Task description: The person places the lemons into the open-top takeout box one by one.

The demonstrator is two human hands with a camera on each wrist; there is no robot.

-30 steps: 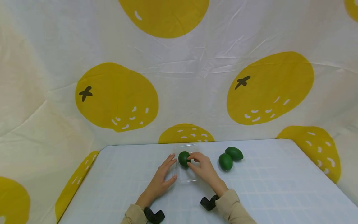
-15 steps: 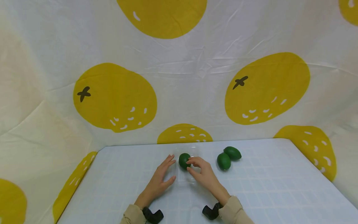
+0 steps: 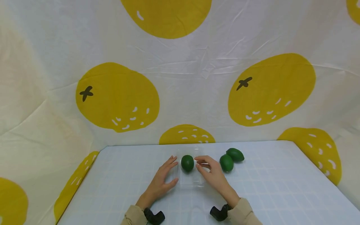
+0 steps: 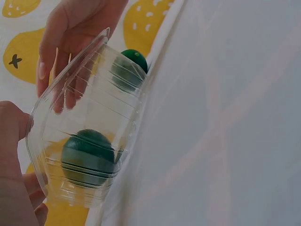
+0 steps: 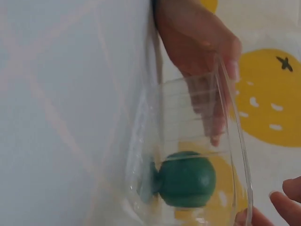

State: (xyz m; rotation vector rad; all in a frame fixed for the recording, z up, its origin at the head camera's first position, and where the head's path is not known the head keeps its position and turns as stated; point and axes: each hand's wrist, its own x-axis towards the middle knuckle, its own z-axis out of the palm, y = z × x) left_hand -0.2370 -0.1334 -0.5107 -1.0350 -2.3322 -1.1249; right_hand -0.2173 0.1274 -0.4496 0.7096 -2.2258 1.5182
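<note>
A clear plastic box [image 3: 184,182] stands on the table with one dark green lime [image 3: 187,163] inside it. My left hand [image 3: 161,181] rests at the box's left side, its fingers extended; in the left wrist view, its fingertips meet the rim of the box [image 4: 44,89]. My right hand [image 3: 212,172] hovers over the right side of the box, beside the lime but apart from it, fingers loosely bent with nothing between them. Fingertips of the right hand [image 5: 288,202] show near the rim in the right wrist view.
Two more green limes, one nearer [image 3: 226,163] and one farther back [image 3: 235,154], lie touching each other to the right of the box. The pale checked tablecloth [image 3: 112,187] runs back to a hanging curtain [image 3: 194,93] with yellow fruit prints.
The right hand has let go of the lime and drawn back to the right. The lime now sits in the box by itself. The left hand has stayed at the left side.
</note>
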